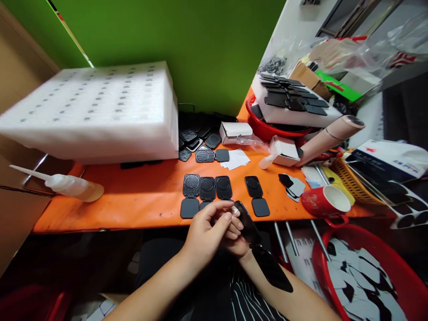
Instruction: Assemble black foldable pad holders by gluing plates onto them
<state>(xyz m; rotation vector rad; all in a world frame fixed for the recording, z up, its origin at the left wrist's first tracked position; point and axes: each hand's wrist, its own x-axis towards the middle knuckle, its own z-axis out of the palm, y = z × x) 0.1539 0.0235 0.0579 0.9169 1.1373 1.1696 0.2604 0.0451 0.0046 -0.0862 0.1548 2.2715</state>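
Observation:
My right hand (pixel 236 240) holds a glossy black hinged two-panel piece (pixel 249 223), tilted, with its lower panel lying over my right forearm. My left hand (pixel 207 229) is closed beside the upper panel, thumb and fingers together. A small white bit (pixel 236 211) shows at its fingertips; what it is I cannot make out. Just beyond my hands, on the orange table (pixel 133 196), lie similar hinged pieces (pixel 191 185) in a row, each with a round-patterned panel and a smooth square one. Another hinged piece (pixel 254 187) lies apart on the right.
White foam blocks (pixel 133 111) stand at the back left, near a squeeze bottle (pixel 73 187). Small white boxes (pixel 284 151), a pink cylinder (pixel 334 133) and a red mug (pixel 321 200) stand right. A red basin (pixel 321 267) of cut pieces sits below the table's front edge.

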